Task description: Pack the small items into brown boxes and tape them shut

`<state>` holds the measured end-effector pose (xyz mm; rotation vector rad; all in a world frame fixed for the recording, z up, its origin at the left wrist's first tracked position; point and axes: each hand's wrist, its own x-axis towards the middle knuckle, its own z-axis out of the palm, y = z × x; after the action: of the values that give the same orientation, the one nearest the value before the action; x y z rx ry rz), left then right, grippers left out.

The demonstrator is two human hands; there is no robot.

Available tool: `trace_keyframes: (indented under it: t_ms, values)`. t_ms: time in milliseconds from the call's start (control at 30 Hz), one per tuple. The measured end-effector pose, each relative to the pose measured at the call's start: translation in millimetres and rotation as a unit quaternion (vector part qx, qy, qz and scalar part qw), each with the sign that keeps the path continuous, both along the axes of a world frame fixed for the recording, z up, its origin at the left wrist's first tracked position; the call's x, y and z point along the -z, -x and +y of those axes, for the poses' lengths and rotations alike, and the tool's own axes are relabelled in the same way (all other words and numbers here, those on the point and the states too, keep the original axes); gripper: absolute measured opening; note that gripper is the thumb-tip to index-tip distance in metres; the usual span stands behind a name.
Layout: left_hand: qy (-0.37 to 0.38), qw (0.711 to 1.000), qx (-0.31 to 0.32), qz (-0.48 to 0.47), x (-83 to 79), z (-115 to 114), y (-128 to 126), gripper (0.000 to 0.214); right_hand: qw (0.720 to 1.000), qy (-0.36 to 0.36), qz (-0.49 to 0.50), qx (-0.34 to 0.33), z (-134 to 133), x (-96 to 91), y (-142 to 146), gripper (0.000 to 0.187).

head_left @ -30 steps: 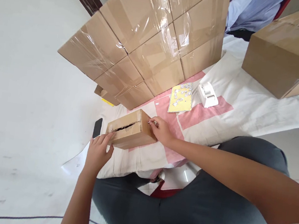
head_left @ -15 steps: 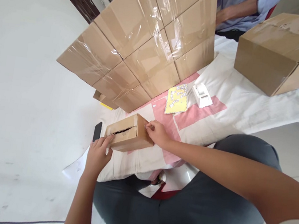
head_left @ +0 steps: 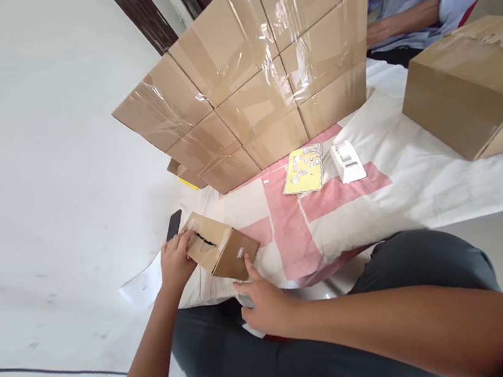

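Observation:
A small cardboard box (head_left: 205, 256) lies near the table's front edge, with a dark, torn-looking slit along its top. My left hand (head_left: 178, 260) grips its left end, fingers over the top edge and thumb at the front side. On the box's right end face sits a small white label (head_left: 240, 252). Beside that face is my right hand (head_left: 269, 305), fingers apart, its index fingertip at or very near the face just right of the label. A pale grey patch shows between its thumb and fingers; I cannot tell what it is.
Behind stands a tall stack of plastic-wrapped cartons (head_left: 244, 101). A yellow sheet with small white labels (head_left: 304, 169) and a white dispenser-like device (head_left: 348, 162) lie right of the box. A large carton (head_left: 459, 108), a black phone (head_left: 174, 225) and a co-worker's arm (head_left: 405, 23) also show.
The box has turned, so its right end face shows more, with the white label on it. My right hand has moved down toward me, from a pinch at that face to spread fingers.

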<state>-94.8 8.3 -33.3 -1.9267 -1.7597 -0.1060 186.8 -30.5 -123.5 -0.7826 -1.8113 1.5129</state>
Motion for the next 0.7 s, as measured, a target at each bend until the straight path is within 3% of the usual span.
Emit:
trace_keyframes:
  t_ms: [133,233,300,400,467,567,700]
  values:
    - [-0.012,1.0,0.0,-0.015,3.3,-0.6,3.2,0.047,0.995,-0.056,-0.08,-0.032,-6.9,-16.8,-12.2,0.047]
    - [-0.02,1.0,0.001,-0.024,5.8,0.0,2.5,0.045,0.979,-0.187,-0.063,-0.056,-10.1,-33.3,-22.5,0.039]
    - [-0.027,0.999,-0.001,-0.031,7.7,0.8,2.5,0.046,0.952,-0.293,-0.04,-0.076,-10.8,-40.0,-25.8,0.034]
    - [-0.039,0.998,0.0,-0.04,10.3,1.6,4.6,0.047,0.918,-0.394,-0.007,-0.047,3.4,-43.5,-24.3,0.034]
    - [-0.043,0.998,0.013,-0.043,11.6,1.0,6.6,0.047,0.92,-0.393,0.003,0.009,27.2,-45.0,-22.4,0.04]
    - [-0.052,0.997,0.036,-0.052,13.8,-1.2,9.1,0.048,0.951,-0.301,-0.004,0.068,76.4,-50.9,-26.1,0.057]
    - [-0.072,0.993,0.045,-0.08,20.2,-2.6,9.2,0.053,0.975,-0.219,-0.037,-0.017,122.6,-60.2,-40.3,0.108]
